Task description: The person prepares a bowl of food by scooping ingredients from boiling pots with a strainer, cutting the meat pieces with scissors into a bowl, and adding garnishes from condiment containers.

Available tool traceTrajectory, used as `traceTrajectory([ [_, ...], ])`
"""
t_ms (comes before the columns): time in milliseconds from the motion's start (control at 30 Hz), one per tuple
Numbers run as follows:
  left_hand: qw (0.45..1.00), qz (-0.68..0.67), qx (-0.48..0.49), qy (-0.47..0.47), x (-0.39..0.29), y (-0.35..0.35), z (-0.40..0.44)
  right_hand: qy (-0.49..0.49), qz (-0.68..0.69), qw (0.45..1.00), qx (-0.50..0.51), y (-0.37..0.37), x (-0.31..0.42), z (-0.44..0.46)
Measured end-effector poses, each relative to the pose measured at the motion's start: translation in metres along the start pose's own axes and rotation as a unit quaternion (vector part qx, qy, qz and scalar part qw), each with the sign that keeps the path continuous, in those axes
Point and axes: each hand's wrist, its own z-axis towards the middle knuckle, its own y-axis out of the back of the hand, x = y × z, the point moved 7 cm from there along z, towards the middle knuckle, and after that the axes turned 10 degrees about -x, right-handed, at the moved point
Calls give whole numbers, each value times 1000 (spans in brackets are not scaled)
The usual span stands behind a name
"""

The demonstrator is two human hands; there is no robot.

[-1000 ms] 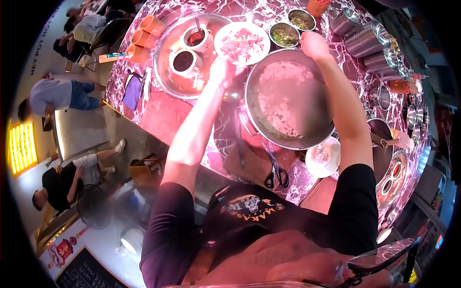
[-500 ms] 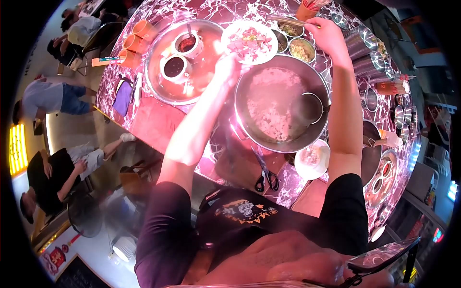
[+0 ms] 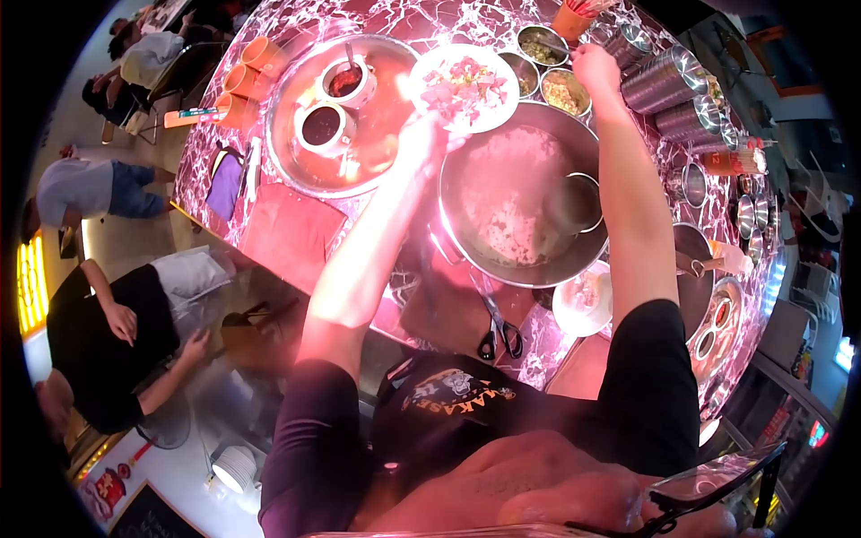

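My left hand (image 3: 429, 134) grips the near-left rim of a white plate (image 3: 489, 119) piled with pinkish meat and chopped green bits. Below it, a big metal pot (image 3: 453, 220) holds cloudy, steaming broth with pale pieces, and a round-rimmed ladle or strainer (image 3: 581, 204) rests at its right side. My right hand (image 3: 595, 68) is closed on a slim metal utensil (image 3: 560, 47), whose tip reaches into a small tin of chopped greens (image 3: 536, 56). Its exact kind is hard to make out. A tin of yellowish chopped garnish (image 3: 565, 93) lies just below that hand.
On the left, a wide metal tray (image 3: 285, 166) carries two white sauce cups. Scissors (image 3: 499, 336) lie near my body, beside a white bowl (image 3: 581, 309). Stacked metal cups (image 3: 665, 79) stand right. A person in black (image 3: 108, 332) is at lower left.
My right hand has moved down slightly, and the utensil has gone from beside the plate into the greens tin. The plate has shifted slightly left and down. The person in black leans closer.
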Motion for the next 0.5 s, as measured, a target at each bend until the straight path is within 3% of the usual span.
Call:
traceTrajectory([
  [133, 1000, -8, 11, -5, 2, -6, -10, 63, 146, 985, -65, 97, 27, -49],
  [233, 1000, 14, 18, -3, 0, -5, -24, 58, 254, 965, -6, 141, 53, -109],
  [333, 999, 2, 40, 6, 2, 1, -35, 160, 274, 947, 51, 134, 75, -148],
  [433, 999, 1, 38, -10, -1, 14, -50, 85, 286, 953, 59, 152, 77, -149],
  [500, 1000, -15, 20, -17, -3, 28, -58, 105, 264, 959, 11, 157, 76, -131],
])
